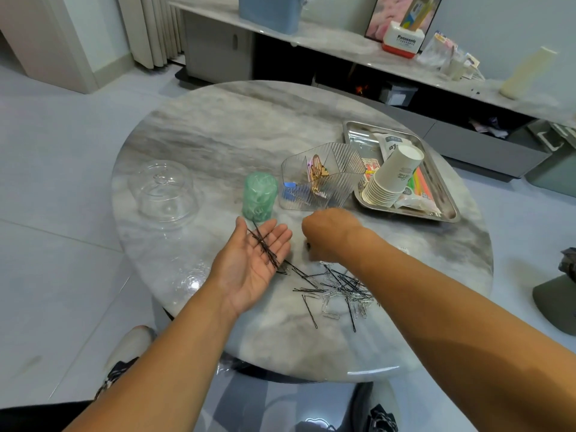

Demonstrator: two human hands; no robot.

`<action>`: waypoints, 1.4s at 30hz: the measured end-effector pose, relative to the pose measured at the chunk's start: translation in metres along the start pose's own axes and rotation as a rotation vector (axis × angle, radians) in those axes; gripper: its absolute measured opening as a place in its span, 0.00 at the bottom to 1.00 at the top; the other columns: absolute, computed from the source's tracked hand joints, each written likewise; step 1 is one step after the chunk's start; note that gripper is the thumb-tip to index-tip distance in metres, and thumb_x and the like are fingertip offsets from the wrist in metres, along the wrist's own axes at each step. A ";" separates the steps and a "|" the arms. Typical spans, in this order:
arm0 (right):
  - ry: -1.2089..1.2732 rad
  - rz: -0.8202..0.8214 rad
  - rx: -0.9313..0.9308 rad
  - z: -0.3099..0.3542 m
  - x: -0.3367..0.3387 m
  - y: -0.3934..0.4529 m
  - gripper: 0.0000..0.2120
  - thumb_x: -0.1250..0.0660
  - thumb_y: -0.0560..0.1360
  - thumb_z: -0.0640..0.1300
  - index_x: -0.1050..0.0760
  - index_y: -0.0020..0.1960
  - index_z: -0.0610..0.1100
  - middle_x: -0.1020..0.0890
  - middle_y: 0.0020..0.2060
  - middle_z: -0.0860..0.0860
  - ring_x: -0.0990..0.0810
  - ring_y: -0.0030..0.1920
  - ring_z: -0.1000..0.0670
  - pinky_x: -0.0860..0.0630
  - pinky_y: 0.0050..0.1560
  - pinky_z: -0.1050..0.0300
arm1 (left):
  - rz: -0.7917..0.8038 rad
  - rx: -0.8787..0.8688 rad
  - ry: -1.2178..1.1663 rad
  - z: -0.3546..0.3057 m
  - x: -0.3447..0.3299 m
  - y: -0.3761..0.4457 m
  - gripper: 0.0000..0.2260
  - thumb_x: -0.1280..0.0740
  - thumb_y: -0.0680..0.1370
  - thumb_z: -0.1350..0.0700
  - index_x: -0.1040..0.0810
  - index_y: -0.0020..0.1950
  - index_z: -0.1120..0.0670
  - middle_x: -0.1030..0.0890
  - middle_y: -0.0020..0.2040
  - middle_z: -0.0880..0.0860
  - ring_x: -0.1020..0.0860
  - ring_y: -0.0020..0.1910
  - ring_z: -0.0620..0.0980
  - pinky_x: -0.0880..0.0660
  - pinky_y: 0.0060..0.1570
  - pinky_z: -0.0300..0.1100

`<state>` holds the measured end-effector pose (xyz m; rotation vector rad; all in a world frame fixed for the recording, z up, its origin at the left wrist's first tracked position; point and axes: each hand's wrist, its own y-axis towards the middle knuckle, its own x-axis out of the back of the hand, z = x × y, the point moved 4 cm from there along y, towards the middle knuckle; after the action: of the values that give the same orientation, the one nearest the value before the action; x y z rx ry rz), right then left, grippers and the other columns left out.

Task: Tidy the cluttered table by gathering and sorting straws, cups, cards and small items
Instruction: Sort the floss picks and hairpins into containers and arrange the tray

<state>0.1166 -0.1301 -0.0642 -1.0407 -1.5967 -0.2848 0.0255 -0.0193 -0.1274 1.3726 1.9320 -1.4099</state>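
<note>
My left hand point(252, 260) lies palm up above the marble table point(218, 135), fingers straight, with several black hairpins point(265, 246) resting across the palm. My right hand point(327, 235) hovers just right of it with fingers curled down; a dark hairpin tip shows at its fingertips. A loose pile of black hairpins and silver paper clips point(343, 291) is spread on the table below both hands. A steel tray point(448, 210) at the right holds a stack of paper cups point(392, 179), coloured straws point(420, 182) and packets.
A clear ribbed organiser point(339, 169) with clips inside stands behind my right hand. A green cylinder point(260, 196) stands beside it, close to my left fingertips. A clear domed lid point(163, 191) sits at the table's left. A low cabinet runs along the back.
</note>
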 end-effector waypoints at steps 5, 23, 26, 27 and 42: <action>0.786 -0.061 -0.217 -0.036 -0.003 -0.004 0.07 0.28 0.71 0.47 0.22 0.37 0.45 0.20 0.33 0.51 0.22 0.35 0.50 0.22 0.37 0.54 | 0.012 0.012 0.051 -0.004 -0.011 0.000 0.28 0.46 0.84 0.38 0.23 0.65 0.62 0.16 0.58 0.60 0.17 0.58 0.55 0.21 0.59 0.48; 1.660 0.092 -0.235 -0.010 0.004 -0.020 0.06 0.23 0.72 0.36 0.18 0.46 0.38 0.14 0.36 0.47 0.19 0.33 0.54 0.25 0.30 0.65 | 0.068 0.041 0.018 0.007 -0.017 0.003 0.30 0.48 0.84 0.38 0.23 0.66 0.61 0.15 0.52 0.59 0.15 0.47 0.53 0.19 0.56 0.44; 1.649 0.088 -0.218 -0.008 0.012 -0.021 0.06 0.26 0.76 0.38 0.16 0.52 0.37 0.13 0.41 0.44 0.18 0.34 0.53 0.24 0.31 0.66 | 0.095 0.030 -0.008 0.007 -0.016 0.003 0.32 0.49 0.84 0.38 0.22 0.65 0.63 0.16 0.53 0.60 0.15 0.48 0.54 0.20 0.58 0.45; 1.649 0.082 -0.223 -0.008 0.014 -0.021 0.08 0.28 0.77 0.39 0.17 0.55 0.36 0.13 0.44 0.42 0.18 0.35 0.52 0.24 0.31 0.65 | 0.097 0.031 -0.017 0.007 -0.015 0.003 0.32 0.49 0.84 0.37 0.22 0.66 0.63 0.16 0.54 0.61 0.16 0.49 0.55 0.19 0.58 0.46; 0.416 -0.241 0.233 0.053 -0.018 -0.005 0.18 0.43 0.85 0.50 0.27 0.72 0.46 0.32 0.76 0.49 0.33 0.74 0.47 0.35 0.71 0.49 | -0.245 -0.209 -0.054 -0.072 0.037 0.016 0.26 0.49 0.85 0.40 0.20 0.53 0.58 0.18 0.40 0.54 0.18 0.36 0.48 0.20 0.35 0.37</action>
<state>0.0764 -0.1062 -0.0953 -0.5645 -1.3355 -0.4356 0.0388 0.0616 -0.1325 1.0225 2.1996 -1.2887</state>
